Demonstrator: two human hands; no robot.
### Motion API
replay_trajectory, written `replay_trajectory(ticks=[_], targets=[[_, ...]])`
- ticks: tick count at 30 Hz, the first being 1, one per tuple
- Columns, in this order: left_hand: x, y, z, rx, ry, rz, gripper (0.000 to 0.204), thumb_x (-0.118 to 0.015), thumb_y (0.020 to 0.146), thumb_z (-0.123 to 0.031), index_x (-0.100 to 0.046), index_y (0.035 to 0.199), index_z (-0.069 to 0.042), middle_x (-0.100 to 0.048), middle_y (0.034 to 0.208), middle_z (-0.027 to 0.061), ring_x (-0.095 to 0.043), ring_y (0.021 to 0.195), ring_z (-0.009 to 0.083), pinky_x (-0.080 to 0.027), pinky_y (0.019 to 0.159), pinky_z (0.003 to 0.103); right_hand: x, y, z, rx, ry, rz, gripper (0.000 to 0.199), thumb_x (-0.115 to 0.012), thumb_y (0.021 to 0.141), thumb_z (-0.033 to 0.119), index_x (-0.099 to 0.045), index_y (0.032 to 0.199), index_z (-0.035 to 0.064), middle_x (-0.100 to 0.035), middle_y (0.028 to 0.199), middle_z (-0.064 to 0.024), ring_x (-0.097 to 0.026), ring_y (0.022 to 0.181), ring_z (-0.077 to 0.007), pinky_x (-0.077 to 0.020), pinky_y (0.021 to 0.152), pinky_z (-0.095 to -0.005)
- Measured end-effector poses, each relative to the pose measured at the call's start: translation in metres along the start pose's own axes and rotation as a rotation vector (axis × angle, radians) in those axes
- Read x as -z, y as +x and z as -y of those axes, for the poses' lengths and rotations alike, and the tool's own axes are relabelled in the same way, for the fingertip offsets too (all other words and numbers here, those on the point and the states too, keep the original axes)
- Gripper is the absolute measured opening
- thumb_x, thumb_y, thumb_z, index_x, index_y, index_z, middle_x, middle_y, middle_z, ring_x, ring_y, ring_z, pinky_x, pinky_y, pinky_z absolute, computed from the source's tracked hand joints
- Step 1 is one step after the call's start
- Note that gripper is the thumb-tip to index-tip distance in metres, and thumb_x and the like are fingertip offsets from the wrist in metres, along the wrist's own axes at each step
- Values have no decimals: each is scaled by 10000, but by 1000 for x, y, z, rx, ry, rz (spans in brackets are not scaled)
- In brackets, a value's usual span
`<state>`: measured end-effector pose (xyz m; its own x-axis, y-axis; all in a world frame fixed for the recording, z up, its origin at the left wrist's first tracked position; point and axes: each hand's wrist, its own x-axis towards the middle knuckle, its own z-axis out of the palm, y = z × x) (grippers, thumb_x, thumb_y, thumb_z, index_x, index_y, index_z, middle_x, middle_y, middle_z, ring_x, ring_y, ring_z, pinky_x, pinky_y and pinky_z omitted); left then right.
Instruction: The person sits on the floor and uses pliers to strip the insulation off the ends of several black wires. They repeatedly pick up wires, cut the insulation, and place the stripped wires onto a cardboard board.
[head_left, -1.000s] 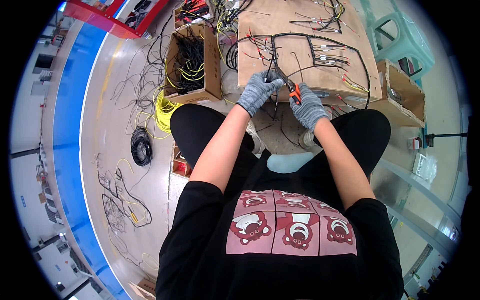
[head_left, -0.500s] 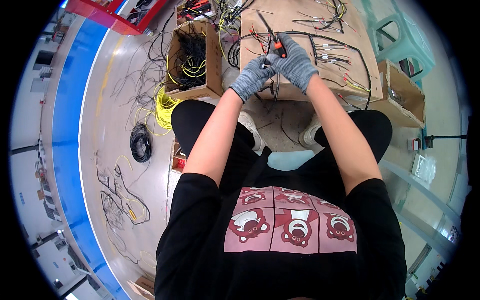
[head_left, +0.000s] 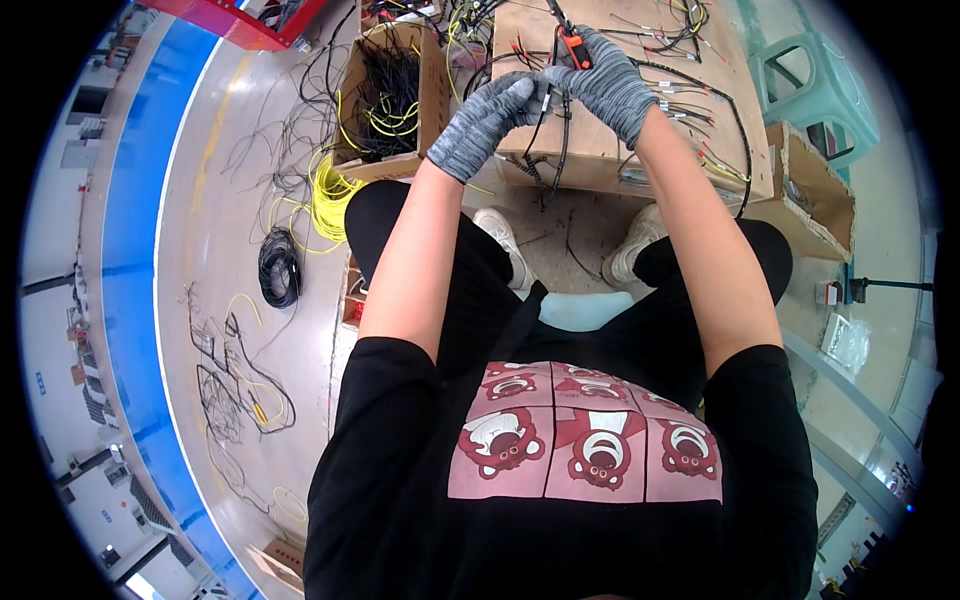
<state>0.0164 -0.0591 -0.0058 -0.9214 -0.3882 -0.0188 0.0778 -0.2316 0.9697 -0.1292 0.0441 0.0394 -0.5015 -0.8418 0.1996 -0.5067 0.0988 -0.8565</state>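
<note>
My right hand point(head_left: 608, 90), in a grey knit glove, is closed round a black and orange hand tool point(head_left: 575, 48) with a long narrow end pointing away from me. Close by on the left, my gloved left hand point(head_left: 485, 122) has its thumb and fingers pinched on a thin black wire point(head_left: 541, 122) with a white label. The wire hangs over the near edge of a wooden board point(head_left: 600, 165), beside a thicker black cable bundle point(head_left: 562, 140). A taped wiring harness point(head_left: 735, 120) with red-tipped ends runs across the board to the right.
A cardboard box point(head_left: 432, 100) of black and yellow wires stands left of the board, with a yellow wire coil point(head_left: 330, 205) and a black coil point(head_left: 278, 268) on the floor. To the right are a pale green stool point(head_left: 820, 85) and another open cardboard box point(head_left: 815, 205).
Both hands have moved farther from me and slightly apart, the left one leftward and the right one rightward with the tool. More of the labelled black wire shows between them.
</note>
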Motion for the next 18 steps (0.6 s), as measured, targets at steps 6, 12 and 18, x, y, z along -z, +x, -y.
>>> replay_trajectory(ticks=[6,12,18], targets=[[-12,-8,-6,7,150,11,272,-572,882,-306,-604,983,-55,-598,819,-18,-533,767,78,-429,724,214,0,4,-13,-19,62,-15,275,-747,711,212,-548,826,60,-534,716,8,-482,653,-102,-425,611,-254],[-18,-14,6,101,14,8,212,-547,899,-247,-590,954,-47,-589,757,-13,-524,612,56,-422,542,186,9,-7,-8,-90,185,-20,313,-715,736,236,-543,915,47,-555,769,-18,-500,676,-113,-433,623,-263],[-14,-11,9,129,10,-163,163,-531,902,-202,-601,940,-60,-578,709,-29,-420,504,29,-328,447,163,16,-72,-64,-173,-139,19,432,-628,785,314,-497,1033,-15,-570,892,-143,-554,830,-240,-444,772,-323]])
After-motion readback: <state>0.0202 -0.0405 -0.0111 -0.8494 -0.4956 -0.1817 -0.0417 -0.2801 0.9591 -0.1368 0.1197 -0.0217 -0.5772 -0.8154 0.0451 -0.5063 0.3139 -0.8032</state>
